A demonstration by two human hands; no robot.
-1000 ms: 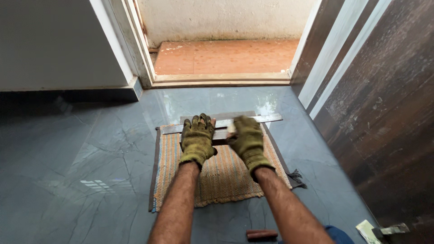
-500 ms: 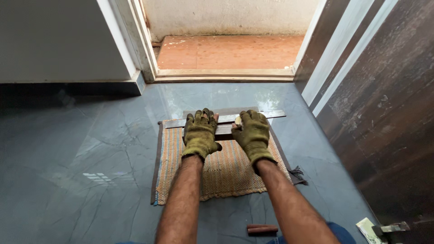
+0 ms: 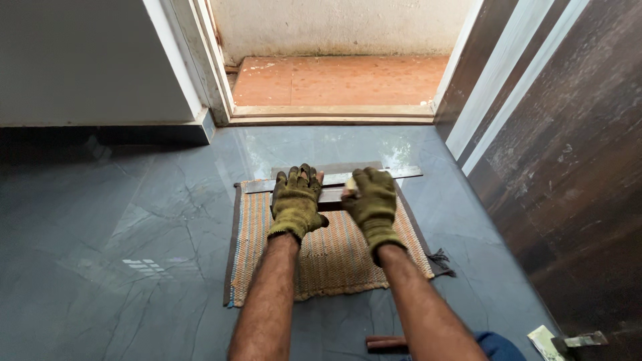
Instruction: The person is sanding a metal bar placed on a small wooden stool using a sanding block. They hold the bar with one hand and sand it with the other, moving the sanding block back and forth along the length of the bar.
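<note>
Both the left hand (image 3: 296, 202) and the right hand (image 3: 372, 202) wear olive-green fabric gloves mottled with darker stains. Under them lies a long grey metal strip (image 3: 401, 174) across the far edge of a woven rectangular mat (image 3: 334, 257), striped orange and tan with a dark border. The glossy floor tiles (image 3: 134, 227) are blue-grey with pale veins; the balcony floor (image 3: 334, 80) is terracotta.

A mat (image 3: 334, 254) lies at frame centre on the floor (image 3: 120, 254); across its upper edge rests a metal strip (image 3: 401, 174), both hands upon it; doorway threshold (image 3: 331, 115) above, door (image 3: 568, 167) at right
</note>
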